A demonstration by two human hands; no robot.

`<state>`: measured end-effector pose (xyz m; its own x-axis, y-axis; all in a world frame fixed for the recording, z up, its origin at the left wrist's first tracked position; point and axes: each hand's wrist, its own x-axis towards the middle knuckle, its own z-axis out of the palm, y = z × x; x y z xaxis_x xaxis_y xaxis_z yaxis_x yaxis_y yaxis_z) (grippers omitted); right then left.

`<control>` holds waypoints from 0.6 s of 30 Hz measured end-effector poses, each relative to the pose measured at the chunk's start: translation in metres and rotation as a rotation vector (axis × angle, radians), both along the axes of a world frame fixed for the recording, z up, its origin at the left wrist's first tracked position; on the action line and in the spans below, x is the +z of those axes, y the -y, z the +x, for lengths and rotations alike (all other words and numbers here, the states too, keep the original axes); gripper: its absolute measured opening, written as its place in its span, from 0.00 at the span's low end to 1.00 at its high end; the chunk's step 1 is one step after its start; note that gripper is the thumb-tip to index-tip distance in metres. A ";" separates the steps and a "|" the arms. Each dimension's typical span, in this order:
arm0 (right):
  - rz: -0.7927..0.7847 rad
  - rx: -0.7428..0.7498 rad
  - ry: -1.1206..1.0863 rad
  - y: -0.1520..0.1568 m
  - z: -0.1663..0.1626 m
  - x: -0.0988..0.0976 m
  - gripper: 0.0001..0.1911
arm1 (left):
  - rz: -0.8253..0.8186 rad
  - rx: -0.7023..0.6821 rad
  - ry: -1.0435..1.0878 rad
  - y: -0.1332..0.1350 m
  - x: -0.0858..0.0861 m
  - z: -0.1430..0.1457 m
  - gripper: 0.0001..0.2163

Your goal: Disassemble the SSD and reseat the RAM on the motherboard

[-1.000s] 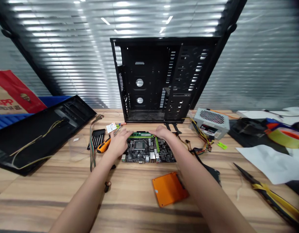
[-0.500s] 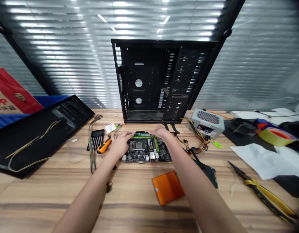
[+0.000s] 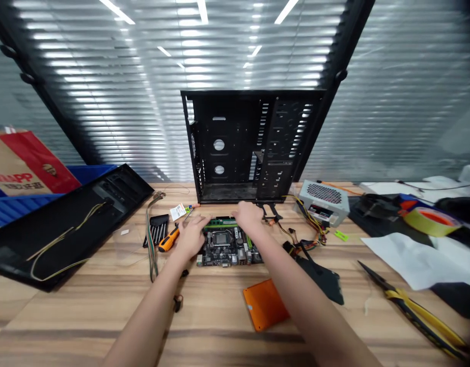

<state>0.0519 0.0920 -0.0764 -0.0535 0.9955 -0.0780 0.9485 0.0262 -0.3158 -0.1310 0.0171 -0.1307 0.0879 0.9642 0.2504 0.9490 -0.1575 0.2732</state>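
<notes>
A dark motherboard [image 3: 227, 247] lies flat on the wooden table in front of an empty black computer case [image 3: 250, 145]. A green memory stick [image 3: 220, 223] runs along the board's far edge. My left hand [image 3: 192, 234] presses its fingertips on the stick's left end. My right hand [image 3: 249, 214] rests fingers down on the stick's right end. Both hands have curled fingers pressing on the stick; neither lifts anything.
An orange-handled screwdriver [image 3: 169, 239] and a bit set [image 3: 157, 229] lie left of the board. A black side panel [image 3: 66, 219] lies at far left. An orange drive [image 3: 264, 304], a power supply [image 3: 324, 202] with cables, yellow-handled pliers [image 3: 418, 310] and tape [image 3: 431, 220] sit to the right.
The view has tilted and pulled back, so everything sits lower and smaller. Both hands stay on the ends of the memory stick; the right hand has shifted slightly left.
</notes>
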 end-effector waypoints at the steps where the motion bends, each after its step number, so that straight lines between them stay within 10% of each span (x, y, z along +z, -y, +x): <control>1: 0.060 0.028 -0.005 0.003 -0.010 0.003 0.19 | 0.024 0.027 0.039 0.000 0.001 -0.002 0.32; 9: 0.170 0.189 -0.028 -0.011 -0.082 -0.016 0.26 | 0.016 0.198 0.097 0.002 0.001 -0.013 0.14; 18: 0.024 0.222 0.051 -0.024 -0.092 -0.049 0.38 | -0.078 0.173 0.133 -0.002 -0.007 -0.008 0.13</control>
